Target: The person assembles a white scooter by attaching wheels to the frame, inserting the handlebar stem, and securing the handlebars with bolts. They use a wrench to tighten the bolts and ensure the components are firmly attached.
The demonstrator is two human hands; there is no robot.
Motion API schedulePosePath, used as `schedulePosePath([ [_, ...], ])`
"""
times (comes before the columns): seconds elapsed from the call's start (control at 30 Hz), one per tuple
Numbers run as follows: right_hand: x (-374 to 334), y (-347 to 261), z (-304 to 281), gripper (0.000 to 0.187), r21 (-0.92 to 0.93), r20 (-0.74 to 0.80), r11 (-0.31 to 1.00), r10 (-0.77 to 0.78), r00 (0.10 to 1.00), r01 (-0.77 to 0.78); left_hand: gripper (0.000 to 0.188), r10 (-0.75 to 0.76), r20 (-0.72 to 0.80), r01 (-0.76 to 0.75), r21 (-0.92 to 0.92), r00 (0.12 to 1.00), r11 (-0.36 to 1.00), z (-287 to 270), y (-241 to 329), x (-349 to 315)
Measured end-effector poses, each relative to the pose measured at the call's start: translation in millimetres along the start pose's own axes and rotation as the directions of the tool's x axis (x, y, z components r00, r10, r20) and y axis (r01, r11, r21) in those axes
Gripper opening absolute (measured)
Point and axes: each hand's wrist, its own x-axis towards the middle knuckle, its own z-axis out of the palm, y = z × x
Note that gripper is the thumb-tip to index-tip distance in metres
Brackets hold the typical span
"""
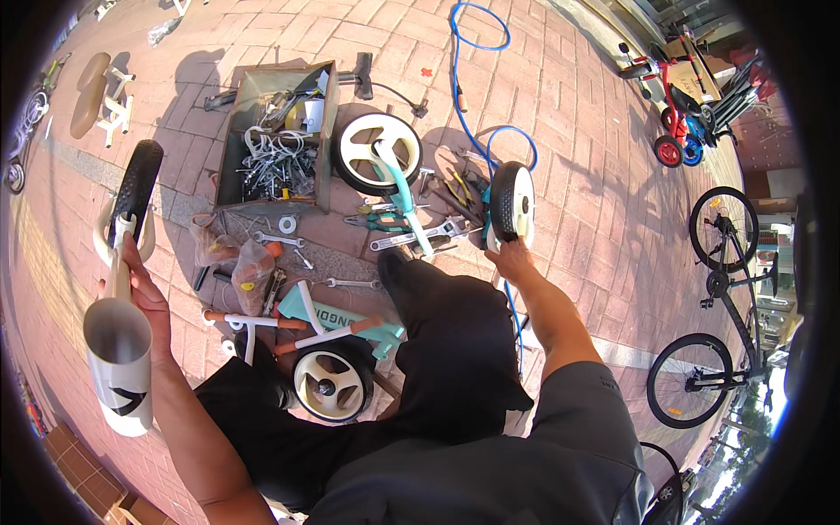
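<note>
My left hand (147, 293) is closed around the arm of a white bike fork (122, 273). A small black-tyred wheel (140, 179) sits at the fork's far end, and a wide white tube (118, 372) points toward me. My right hand (512, 260) grips the near edge of another small wheel (516, 203), which stands upright with its pale hub side facing right. Between the hands, a wheel with a teal fork (394, 179) lies on the paving. Closer to me are a teal frame piece (319, 313), handlebars with orange grips (271, 321) and a cream-spoked wheel (331, 385).
A metal toolbox (331, 149) holds bolts and loose hardware. Pliers (457, 188), wrenches (353, 283), a hammer (362, 77) and plastic bags (254, 276) lie around it. A blue hose (457, 79) runs across the bricks. A black bicycle (722, 284) and a red tricycle (678, 109) stand right.
</note>
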Motion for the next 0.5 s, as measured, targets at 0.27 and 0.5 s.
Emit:
schedulePosePath([
  [0.27, -2.9, 48.9, -173.4, 0.05, 0.563, -0.206, 0.792, 0.409, 0.889, -0.234, 0.058, 0.195, -0.122, -0.172, 0.177, 0.973, 0.969, 22.4, -26.3, -8.9],
  [0.5, -54.9, -18.2, -357.3, 0.041, 0.495, -0.622, 0.815, 0.09, 0.778, 0.301, 0.056, 0.335, 0.025, -0.336, 0.045, 0.942, 0.941, 34.6, -14.7, -26.6],
])
